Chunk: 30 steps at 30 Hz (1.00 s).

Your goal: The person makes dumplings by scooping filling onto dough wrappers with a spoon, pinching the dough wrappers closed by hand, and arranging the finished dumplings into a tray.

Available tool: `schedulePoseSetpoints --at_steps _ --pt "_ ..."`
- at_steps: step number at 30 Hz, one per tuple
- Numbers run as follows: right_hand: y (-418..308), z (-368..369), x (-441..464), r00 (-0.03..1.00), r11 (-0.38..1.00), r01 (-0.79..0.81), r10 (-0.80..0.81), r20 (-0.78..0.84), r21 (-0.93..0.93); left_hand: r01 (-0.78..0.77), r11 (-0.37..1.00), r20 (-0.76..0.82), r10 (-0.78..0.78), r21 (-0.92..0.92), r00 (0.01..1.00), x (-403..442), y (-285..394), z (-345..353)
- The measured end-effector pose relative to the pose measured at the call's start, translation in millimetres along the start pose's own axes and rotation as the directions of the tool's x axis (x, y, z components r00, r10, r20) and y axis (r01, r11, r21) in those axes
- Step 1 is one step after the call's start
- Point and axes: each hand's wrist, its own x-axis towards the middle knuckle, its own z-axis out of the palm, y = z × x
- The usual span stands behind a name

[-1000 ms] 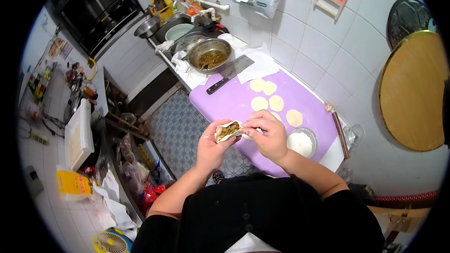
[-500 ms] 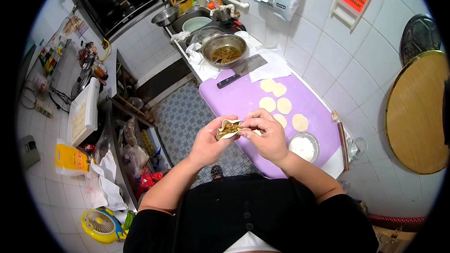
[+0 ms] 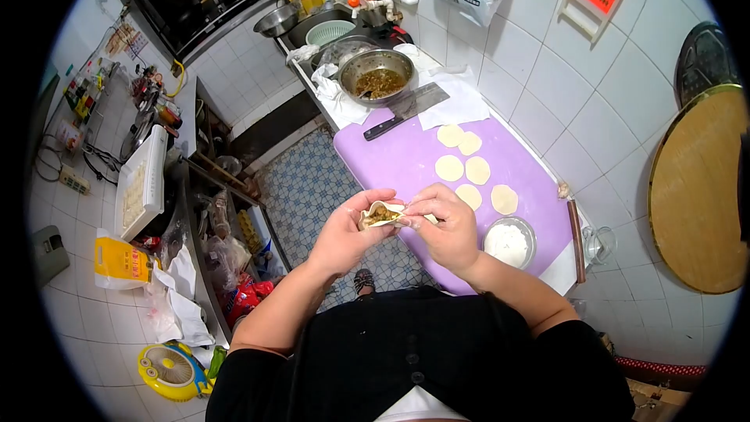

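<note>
A dumpling (image 3: 383, 215) with brown-green filling is held up between my two hands, partly open on its left side. My left hand (image 3: 345, 233) cradles it from the left, fingers curled round the wrapper. With thumb and fingertips my right hand (image 3: 444, 227) pinches the wrapper's right edge. Several round dough wrappers (image 3: 449, 168) lie on the purple mat (image 3: 375, 160) to the right and beyond my hands. A bowl of white flour (image 3: 509, 242) stands near the mat's right front corner. Farther back is a metal bowl of filling (image 3: 376, 78).
A cleaver (image 3: 406, 111) lies at the mat's far edge. A rolling pin (image 3: 576, 241) rests along the right edge beside a glass (image 3: 600, 244). At left, a white tray (image 3: 142, 184) holds pale pieces. A sink (image 3: 301, 31) is at the back.
The dumpling's opening has become smaller as my right fingers pinch more of its right edge together. The view has shifted slightly.
</note>
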Motion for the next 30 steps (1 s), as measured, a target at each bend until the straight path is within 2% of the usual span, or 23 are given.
schedulePoseSetpoints --at_steps 2,5,8,10,14,16,17,20,23,26,30 --pt "-4.0 2.2 2.0 1.0 1.0 0.007 -0.007 -0.023 0.0 0.049 0.997 -0.019 -0.05 -0.063 0.999 1.3 0.4 -2.7" --pt "-14.6 3.6 7.4 1.0 1.0 -0.018 0.018 -0.016 0.022 0.06 0.998 0.035 -0.061 0.026 0.998 2.2 4.3 -4.3" --pt "-6.0 2.4 8.4 0.999 0.999 0.039 -0.038 0.024 -0.028 0.049 0.986 0.047 -0.057 0.159 0.997 1.7 9.4 -0.7" --pt "-1.1 1.7 11.2 0.995 0.993 0.095 -0.092 0.036 -0.076 -0.022 0.927 0.064 -0.002 0.374 0.998 0.7 12.8 -1.1" --pt "-1.5 2.4 13.2 0.998 1.0 0.008 -0.007 0.056 -0.007 -0.093 0.748 0.123 0.016 0.657 0.992 -0.3 27.9 -0.6" --pt "-7.6 6.2 13.6 0.995 0.993 -0.098 0.096 0.031 0.07 -0.123 0.702 0.144 0.03 0.702 0.989 0.8 28.9 -3.4" --pt "-5.2 7.0 12.0 0.997 0.995 -0.077 0.076 0.026 0.066 -0.137 0.677 0.155 0.035 0.723 0.987 1.0 28.7 -4.4" --pt "3.8 9.6 7.2 0.999 0.998 -0.033 0.035 -0.02 0.058 -0.111 0.93 -0.014 0.124 0.351 0.992 0.1 17.5 2.3" --pt "3.9 12.3 8.8 0.996 0.998 -0.03 0.033 -0.08 0.046 0.034 0.998 -0.02 -0.033 0.043 0.999 0.1 8.9 -3.9" --pt "-1.4 12.4 11.6 0.998 0.999 -0.033 0.033 -0.047 0.004 0.006 0.999 -0.022 -0.005 0.05 1.0 0.7 1.1 -6.0" --pt "1.1 9.3 12.3 1.0 0.997 0.028 -0.028 0.0 -0.067 -0.032 0.86 -0.049 0.066 0.509 0.997 -2.4 3.5 -2.0"
